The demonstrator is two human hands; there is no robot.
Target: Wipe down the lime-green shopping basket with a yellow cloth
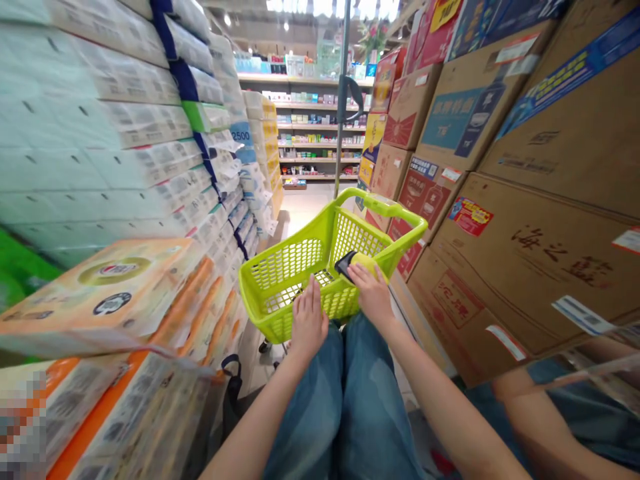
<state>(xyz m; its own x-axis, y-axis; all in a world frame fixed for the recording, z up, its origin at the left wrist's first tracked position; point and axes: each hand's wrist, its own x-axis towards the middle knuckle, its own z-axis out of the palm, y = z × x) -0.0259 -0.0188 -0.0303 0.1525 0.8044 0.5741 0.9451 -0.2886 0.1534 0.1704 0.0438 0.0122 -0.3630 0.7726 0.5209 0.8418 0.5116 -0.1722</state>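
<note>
A lime-green plastic shopping basket on wheels stands in the aisle just in front of my knees. My left hand rests on its near rim with the fingers laid over the edge, holding nothing. My right hand is closed on the basket's near right corner, where a black and yellow grip piece sits. The green carry handle arches over the far side. The basket looks empty. My legs in blue jeans are below.
Stacked tissue packs wall the left side, with orange-labelled packs near me. Brown cartons are piled on the right. A grey pole stands behind the basket. The aisle runs ahead to shelves.
</note>
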